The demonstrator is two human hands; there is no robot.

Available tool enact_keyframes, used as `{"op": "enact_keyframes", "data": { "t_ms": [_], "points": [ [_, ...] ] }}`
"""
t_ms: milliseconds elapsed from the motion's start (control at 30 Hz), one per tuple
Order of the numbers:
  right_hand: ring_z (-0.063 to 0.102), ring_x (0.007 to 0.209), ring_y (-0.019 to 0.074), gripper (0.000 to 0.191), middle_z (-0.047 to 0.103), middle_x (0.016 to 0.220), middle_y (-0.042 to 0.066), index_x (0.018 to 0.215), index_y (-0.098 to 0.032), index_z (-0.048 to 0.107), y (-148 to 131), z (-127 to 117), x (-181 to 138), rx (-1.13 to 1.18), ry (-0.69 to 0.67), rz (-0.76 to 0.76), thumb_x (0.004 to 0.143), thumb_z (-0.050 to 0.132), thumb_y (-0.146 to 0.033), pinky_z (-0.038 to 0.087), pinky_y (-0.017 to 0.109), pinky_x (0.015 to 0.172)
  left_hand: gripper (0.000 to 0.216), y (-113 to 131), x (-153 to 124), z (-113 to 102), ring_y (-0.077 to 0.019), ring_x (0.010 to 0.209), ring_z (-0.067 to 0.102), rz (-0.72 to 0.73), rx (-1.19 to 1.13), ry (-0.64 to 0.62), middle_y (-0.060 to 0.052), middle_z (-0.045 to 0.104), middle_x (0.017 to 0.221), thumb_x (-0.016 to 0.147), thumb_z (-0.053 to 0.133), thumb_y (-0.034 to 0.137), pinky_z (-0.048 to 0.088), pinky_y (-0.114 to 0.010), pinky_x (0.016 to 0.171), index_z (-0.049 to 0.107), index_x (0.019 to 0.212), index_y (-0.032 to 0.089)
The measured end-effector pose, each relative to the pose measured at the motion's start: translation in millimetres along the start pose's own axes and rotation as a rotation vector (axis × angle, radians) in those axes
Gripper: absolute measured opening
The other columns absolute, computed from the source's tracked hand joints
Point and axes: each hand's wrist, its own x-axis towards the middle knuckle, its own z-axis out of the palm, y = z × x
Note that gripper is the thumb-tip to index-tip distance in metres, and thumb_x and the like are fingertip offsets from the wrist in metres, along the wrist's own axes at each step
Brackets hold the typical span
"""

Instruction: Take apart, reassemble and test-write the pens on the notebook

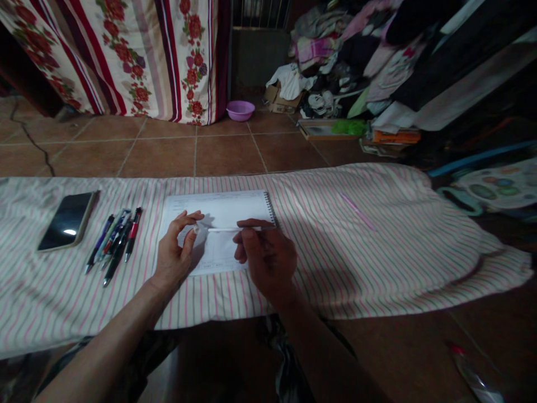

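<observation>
A spiral notebook (222, 201) with faint print on its white page lies under both hands. My right hand (271, 257) pinches a thin white pen-like stick (222, 229) between thumb and fingers, holding it level above the page, its free end pointing left. Facing that end, my left hand (176, 246) curls its thumb and fingers at the page's left side. A small whitish bit (196, 228) shows at the left thumb tip, too small to name. A short gap separates it from the stick.
Several pens (113, 240) lie bunched left of the notebook, beside a smartphone (67, 220). A slim purple stick (358, 211) lies to the right on the striped cloth (319, 246). Beyond are a purple basin (240, 111), a floral curtain (146, 56) and piled clothes (323, 50).
</observation>
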Motion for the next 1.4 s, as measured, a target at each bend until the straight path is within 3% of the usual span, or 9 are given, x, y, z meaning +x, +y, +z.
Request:
{"op": "enact_keyframes", "data": {
  "t_ms": [600,967,1400],
  "points": [
    [0.058,0.047,0.0058,0.011,0.065,0.07,-0.001,0.091,-0.019,0.059,4.0,3.3,0.5,-0.034,-0.036,-0.037,0.085,0.05,-0.019,0.051,0.019,0.048,0.013,3.5,-0.5,1.0,-0.0204,0.113,0.053,0.034,0.178,-0.019,-0.004,0.066,0.099,0.085,0.047,0.023,0.041,-0.044,0.097,0.051,0.097,0.021],
    [0.056,0.045,0.0046,0.01,0.065,0.072,0.0,0.09,-0.018,0.059,4.2,2.8,1.2,-0.033,-0.029,-0.024,0.085,0.05,-0.019,0.048,0.016,0.042,0.014,2.2,-0.7,1.7,-0.0197,0.109,0.054,0.083,0.239,-0.037,-0.003,0.065,0.098,0.085,0.047,0.02,0.041,-0.042,0.097,0.053,0.098,0.021],
    [0.057,0.046,0.0058,0.009,0.065,0.068,-0.001,0.086,-0.018,0.059,5.6,3.3,2.7,-0.142,-0.058,-0.067,0.085,0.05,-0.019,0.05,0.018,0.048,0.018,0.3,-0.1,1.2,-0.0181,0.101,0.058,0.189,0.251,-0.046,-0.002,0.065,0.097,0.084,0.048,0.018,0.04,-0.044,0.099,0.051,0.101,0.022]
  ]
}}
